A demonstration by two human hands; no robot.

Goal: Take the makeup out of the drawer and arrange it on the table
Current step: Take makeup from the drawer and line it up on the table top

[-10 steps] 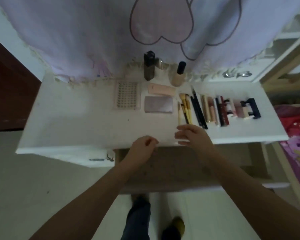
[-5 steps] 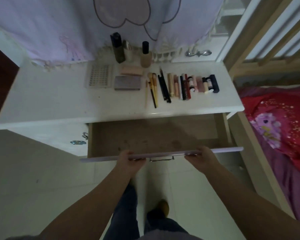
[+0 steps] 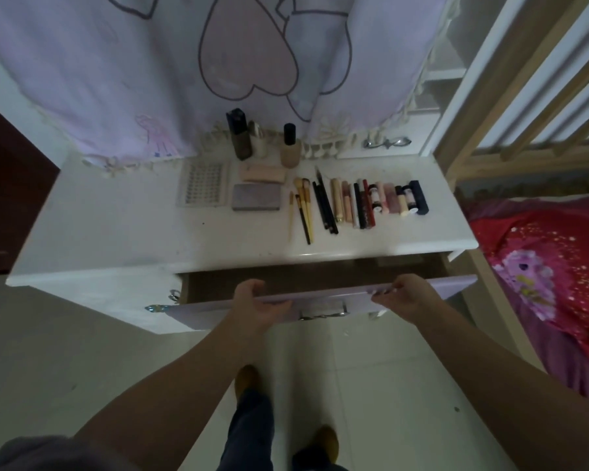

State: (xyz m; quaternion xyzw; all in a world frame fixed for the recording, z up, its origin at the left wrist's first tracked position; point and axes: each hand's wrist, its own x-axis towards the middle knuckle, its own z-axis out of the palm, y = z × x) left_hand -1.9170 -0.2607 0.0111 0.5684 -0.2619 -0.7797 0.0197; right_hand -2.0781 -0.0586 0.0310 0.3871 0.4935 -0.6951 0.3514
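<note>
My left hand (image 3: 257,305) has its fingers (image 3: 249,287) curled over the top edge of the drawer front (image 3: 320,300), thumb on the outer face, left of the metal handle (image 3: 322,312). The drawer (image 3: 286,278) stands partly open under the tabletop (image 3: 116,232); the strip of its inside that I can see is bare brown board. My right hand (image 3: 407,295) grips the same edge to the right of the handle, fingers hooked over the top. On the tabletop the makeup lies in a row: a dotted sheet (image 3: 203,189), a pink case (image 3: 263,173) behind a grey palette (image 3: 256,197), then brushes (image 3: 302,209), pencils (image 3: 324,207) and lipsticks (image 3: 381,200), their long axes running from the front edge toward the curtain (image 3: 150,69). Three bottles (image 3: 240,134) stand upright at the back. The left half of the tabletop is open surface. To the right, a bed (image 3: 558,266) with a red cover sits close beside the drawer's end.
</note>
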